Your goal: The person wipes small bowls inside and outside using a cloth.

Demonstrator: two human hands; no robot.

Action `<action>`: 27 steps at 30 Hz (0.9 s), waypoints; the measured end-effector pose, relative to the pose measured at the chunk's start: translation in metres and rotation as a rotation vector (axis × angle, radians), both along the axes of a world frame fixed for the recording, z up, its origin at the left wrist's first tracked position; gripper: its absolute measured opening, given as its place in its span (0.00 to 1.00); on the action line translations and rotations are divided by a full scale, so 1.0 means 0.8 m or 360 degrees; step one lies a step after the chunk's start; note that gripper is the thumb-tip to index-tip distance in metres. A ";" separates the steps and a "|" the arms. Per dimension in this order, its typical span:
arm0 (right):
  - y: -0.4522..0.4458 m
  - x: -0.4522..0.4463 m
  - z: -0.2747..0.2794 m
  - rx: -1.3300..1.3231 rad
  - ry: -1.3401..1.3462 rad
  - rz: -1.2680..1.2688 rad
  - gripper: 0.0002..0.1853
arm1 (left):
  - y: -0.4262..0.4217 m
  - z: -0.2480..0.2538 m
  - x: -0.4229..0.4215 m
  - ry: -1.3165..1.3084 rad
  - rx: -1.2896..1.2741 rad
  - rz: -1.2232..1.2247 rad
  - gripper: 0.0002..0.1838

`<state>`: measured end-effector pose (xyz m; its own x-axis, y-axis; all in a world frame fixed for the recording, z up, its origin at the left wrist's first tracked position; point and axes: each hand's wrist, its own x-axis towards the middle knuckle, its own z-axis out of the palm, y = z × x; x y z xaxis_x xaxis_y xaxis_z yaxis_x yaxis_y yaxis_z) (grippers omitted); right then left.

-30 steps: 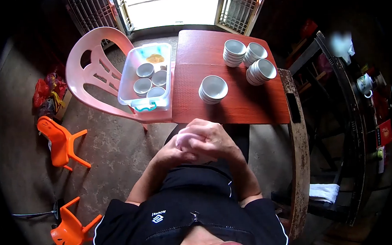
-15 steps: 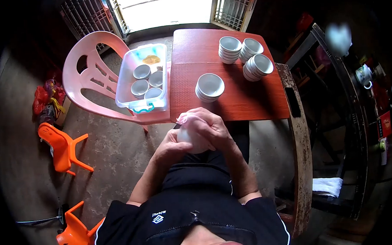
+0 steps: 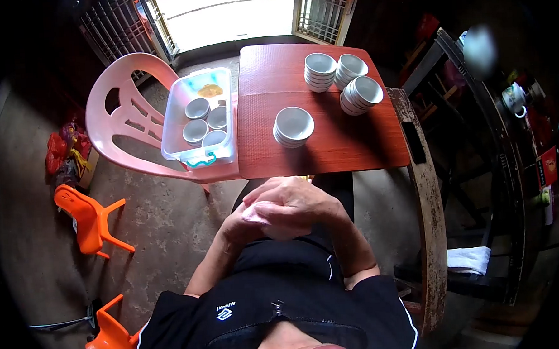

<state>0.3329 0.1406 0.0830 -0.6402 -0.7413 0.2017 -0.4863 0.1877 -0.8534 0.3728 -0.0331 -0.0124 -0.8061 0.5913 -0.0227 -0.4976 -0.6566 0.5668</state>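
Note:
Just in front of the table edge, both my hands are closed together over my lap. My right hand [image 3: 299, 202] lies on top, its fingers bent round a pale pink cloth [image 3: 256, 213]. Below it, my left hand [image 3: 233, 227] grips a white bowl [image 3: 286, 231], which is mostly covered by the hands and cloth. Nearest to them on the red table [image 3: 260, 156] stands a short stack of white bowls [image 3: 294, 124]. Farther back are three more stacks, one of them the leaning stack [image 3: 364, 93].
A clear plastic bin [image 3: 170, 139] holding several bowls rests on a pink chair [image 3: 101, 129] left of the table. Orange small chairs [image 3: 89, 226] stand on the floor at left. A worn wooden bench [image 3: 434, 249] runs along the right, with a dark phone-like object [image 3: 414, 140] on it.
My hands have turned and come lower, toward my body. My right hand now covers more of the bowl, and the cloth has shifted to the left side. The view has tilted slightly.

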 end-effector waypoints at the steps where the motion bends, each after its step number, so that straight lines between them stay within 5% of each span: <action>1: 0.000 0.000 -0.001 -0.0075 -0.0061 -0.0044 0.15 | -0.004 0.015 -0.003 0.0087 0.0060 -0.0050 0.33; 3: -0.002 0.004 -0.016 -0.0371 -0.0217 -0.0294 0.16 | -0.002 0.043 0.002 0.0041 0.0068 0.0015 0.29; 4: -0.006 0.012 -0.051 -0.0706 -0.0628 -0.0561 0.18 | -0.017 0.024 -0.002 0.0055 -0.0053 -0.0013 0.25; 6: -0.021 0.022 -0.075 -0.1371 -0.0404 -0.0777 0.19 | -0.006 0.040 -0.001 0.0144 -0.0168 0.0150 0.23; 8: -0.019 0.025 -0.106 -0.0936 0.0159 -0.1050 0.26 | -0.016 0.021 -0.005 0.0337 -0.0532 0.0013 0.23; 10: -0.004 0.017 -0.086 -0.1089 -0.0296 -0.0790 0.26 | -0.016 0.033 -0.010 0.0375 -0.0774 -0.0102 0.23; 11: 0.003 0.006 -0.071 -0.1049 -0.0953 -0.0601 0.19 | -0.013 0.044 -0.009 0.0260 -0.0710 -0.0077 0.23; 14: 0.008 -0.003 -0.020 -0.0012 -0.0068 -0.0390 0.19 | 0.009 0.060 -0.001 0.0224 -0.0553 0.0117 0.23; 18: -0.007 0.007 -0.051 -0.1050 -0.0959 -0.0672 0.18 | -0.002 0.044 -0.001 0.0141 -0.0404 0.0221 0.24; 19: -0.016 0.009 -0.081 -0.1028 0.0046 -0.0828 0.20 | 0.001 0.042 -0.001 0.0164 -0.0375 0.0288 0.24; 20: -0.030 0.020 -0.087 -0.0920 0.0480 -0.1208 0.22 | 0.003 0.033 -0.002 0.0140 -0.0308 0.0356 0.26; 21: -0.037 0.032 -0.091 -0.0968 0.0277 -0.1294 0.22 | 0.006 0.025 -0.003 0.0089 -0.0245 0.0373 0.27; 25: -0.021 0.012 -0.067 -0.1343 -0.0911 -0.0991 0.22 | 0.004 0.019 -0.006 -0.0058 -0.0144 0.0251 0.31; 27: 0.001 -0.004 -0.037 -0.0633 -0.0565 -0.0548 0.20 | 0.010 0.023 -0.004 -0.0085 -0.0120 0.0207 0.31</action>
<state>0.3293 0.1412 0.0532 -0.9071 -0.3929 0.1510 -0.1292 -0.0814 -0.9883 0.3694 -0.0252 0.0062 -0.8722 0.4771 -0.1082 -0.4421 -0.6739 0.5920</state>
